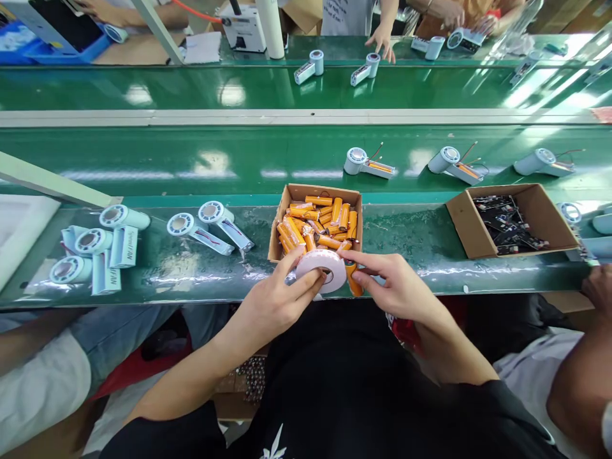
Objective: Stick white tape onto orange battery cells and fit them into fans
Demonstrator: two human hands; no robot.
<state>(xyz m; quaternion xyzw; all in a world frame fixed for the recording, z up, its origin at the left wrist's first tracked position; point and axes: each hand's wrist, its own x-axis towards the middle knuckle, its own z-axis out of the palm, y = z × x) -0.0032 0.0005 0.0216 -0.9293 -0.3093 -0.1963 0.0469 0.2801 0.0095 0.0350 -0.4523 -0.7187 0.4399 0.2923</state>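
Observation:
My left hand (pixel 277 299) is closed around a roll of white tape (pixel 310 262), with fingers and thumb at its rim and core. My right hand (pixel 399 284) is closed at the roll's right side, its index fingertip touching the tape's edge. An orange battery cell (pixel 354 284) sits under the right thumb and appears gripped by this hand; the finger contact is partly hidden. Just behind both hands stands a cardboard box (pixel 276 245) filled with many orange wrapped battery cells (pixel 329 220).
Light-blue fan units lie at left (pixel 95 242) and along the green conveyor (pixel 239 159). At right a cardboard box (pixel 554 217) holds black parts. People sit on both sides; across the line, a co-worker's hand (pixel 381 39) reaches toward a fan unit.

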